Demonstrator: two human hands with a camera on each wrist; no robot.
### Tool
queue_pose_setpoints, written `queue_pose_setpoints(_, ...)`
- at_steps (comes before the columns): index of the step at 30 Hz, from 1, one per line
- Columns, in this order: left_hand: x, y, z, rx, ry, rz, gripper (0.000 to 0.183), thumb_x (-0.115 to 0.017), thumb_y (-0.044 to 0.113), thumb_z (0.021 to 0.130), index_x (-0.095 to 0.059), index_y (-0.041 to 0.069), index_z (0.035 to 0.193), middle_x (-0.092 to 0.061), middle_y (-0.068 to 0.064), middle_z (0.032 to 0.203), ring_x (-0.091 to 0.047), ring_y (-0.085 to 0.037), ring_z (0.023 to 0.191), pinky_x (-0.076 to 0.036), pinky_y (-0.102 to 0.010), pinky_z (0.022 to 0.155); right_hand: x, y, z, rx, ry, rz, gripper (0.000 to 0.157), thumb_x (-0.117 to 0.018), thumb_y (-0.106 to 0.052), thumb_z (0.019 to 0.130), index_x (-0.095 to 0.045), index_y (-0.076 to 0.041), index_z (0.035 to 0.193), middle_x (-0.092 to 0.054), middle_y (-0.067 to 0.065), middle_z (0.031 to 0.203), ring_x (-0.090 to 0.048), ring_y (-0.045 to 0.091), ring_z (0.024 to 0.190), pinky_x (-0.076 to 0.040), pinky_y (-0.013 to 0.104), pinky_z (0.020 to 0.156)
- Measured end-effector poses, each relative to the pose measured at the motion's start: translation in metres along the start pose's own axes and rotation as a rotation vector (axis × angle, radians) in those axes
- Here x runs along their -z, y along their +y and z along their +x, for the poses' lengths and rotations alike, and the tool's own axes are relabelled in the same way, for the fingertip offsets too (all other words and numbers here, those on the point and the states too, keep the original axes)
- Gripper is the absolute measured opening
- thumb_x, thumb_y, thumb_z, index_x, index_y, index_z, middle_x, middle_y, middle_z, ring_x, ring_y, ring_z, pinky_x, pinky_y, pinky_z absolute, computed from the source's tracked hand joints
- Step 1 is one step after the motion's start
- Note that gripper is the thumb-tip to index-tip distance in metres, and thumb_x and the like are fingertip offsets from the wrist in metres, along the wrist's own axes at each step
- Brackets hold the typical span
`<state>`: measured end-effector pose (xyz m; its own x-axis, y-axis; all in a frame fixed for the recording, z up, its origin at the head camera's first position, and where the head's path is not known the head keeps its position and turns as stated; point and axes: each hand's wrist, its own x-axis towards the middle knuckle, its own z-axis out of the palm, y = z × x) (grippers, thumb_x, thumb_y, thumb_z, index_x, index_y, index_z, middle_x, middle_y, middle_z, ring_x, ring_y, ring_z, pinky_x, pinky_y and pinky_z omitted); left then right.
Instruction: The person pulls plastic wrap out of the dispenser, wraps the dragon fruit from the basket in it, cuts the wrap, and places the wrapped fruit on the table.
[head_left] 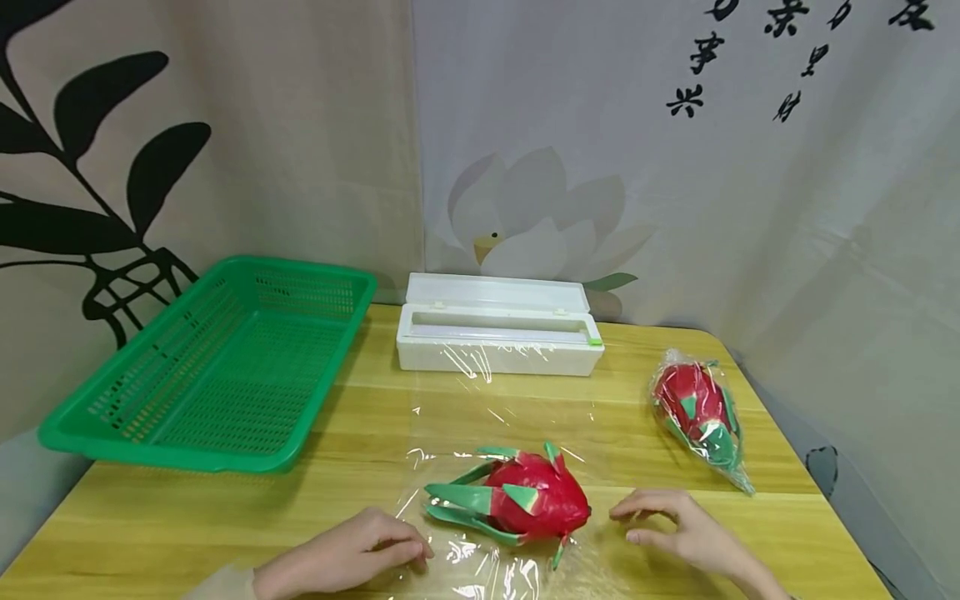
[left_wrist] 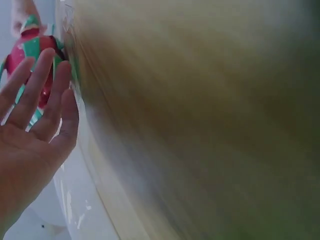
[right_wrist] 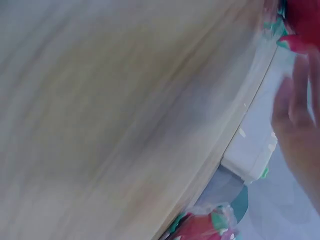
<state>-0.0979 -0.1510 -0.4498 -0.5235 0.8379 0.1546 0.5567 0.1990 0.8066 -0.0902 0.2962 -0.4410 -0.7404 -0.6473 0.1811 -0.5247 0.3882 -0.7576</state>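
Note:
A red dragon fruit [head_left: 542, 498] with green scales lies on its side on a sheet of clear plastic wrap [head_left: 487, 575]. The sheet stretches over the table from a white wrap dispenser box [head_left: 498, 354], whose lid is up. My left hand [head_left: 352, 550] is low at the fruit's left, over the edge of the wrap, its fingers fairly straight in the left wrist view. To the right of the fruit hovers my right hand [head_left: 678, 529], fingers loosely bent, holding nothing. Neither hand touches the fruit in the head view.
A green plastic basket [head_left: 300, 400] stands at the table's left. Another dragon fruit [head_left: 693, 408], wrapped in clear film, lies near the right edge. Behind the wooden table [head_left: 247, 508] hangs a printed curtain [head_left: 712, 208].

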Motion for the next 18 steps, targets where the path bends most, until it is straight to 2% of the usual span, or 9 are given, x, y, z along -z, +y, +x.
queue_pose_setpoints(3,0.0,-0.003,-0.006,-0.021,-0.034,0.093,0.026,-0.046,0.022,0.1,-0.07,0.014,0.105,-0.072,0.007,0.096,-0.059,0.006,0.089,-0.051,-0.014,0.074,-0.004,0.001,0.002,0.063,-0.248,0.162,0.027,-0.059,0.0,0.09,-0.065,-0.003,0.117,-0.07,0.012,0.106,-0.066,0.014,0.095,-0.055,0.026,0.08)
queue_pose_setpoints(6,0.001,-0.004,-0.01,-0.03,-0.068,0.174,0.021,-0.053,0.027,0.097,-0.071,0.019,0.106,-0.069,0.012,0.097,-0.054,0.007,0.091,-0.047,-0.013,0.075,-0.007,0.004,0.003,0.083,-0.385,0.193,0.026,-0.059,-0.004,0.091,-0.066,-0.004,0.116,-0.07,0.011,0.106,-0.066,0.014,0.097,-0.054,0.025,0.083)
queue_pose_setpoints(10,0.002,-0.006,-0.014,-0.044,-0.097,0.238,0.017,-0.064,0.024,0.09,-0.072,0.022,0.105,-0.063,0.014,0.097,-0.05,0.006,0.093,-0.043,-0.011,0.076,-0.008,0.005,0.002,0.029,-0.424,0.188,0.024,-0.063,-0.011,0.09,-0.069,-0.005,0.113,-0.071,0.007,0.104,-0.064,0.01,0.098,-0.051,0.023,0.085)
queue_pose_setpoints(16,0.001,-0.009,-0.015,-0.042,-0.09,0.268,0.027,-0.076,0.013,0.075,-0.075,0.022,0.1,-0.059,0.013,0.095,-0.047,0.007,0.091,-0.039,-0.008,0.074,-0.006,0.006,0.0,-0.073,-0.445,0.192,0.026,-0.068,-0.019,0.086,-0.071,-0.008,0.11,-0.07,0.004,0.102,-0.06,0.0,0.095,-0.05,0.019,0.082)
queue_pose_setpoints(18,0.0,-0.01,-0.015,-0.038,-0.082,0.264,0.027,-0.077,0.012,0.073,-0.076,0.022,0.098,-0.059,0.013,0.093,-0.047,0.007,0.089,-0.039,-0.007,0.073,-0.007,0.007,0.0,-0.05,-0.434,0.144,0.025,-0.069,-0.02,0.085,-0.073,-0.01,0.108,-0.07,0.002,0.099,-0.058,-0.002,0.093,-0.05,0.018,0.079)
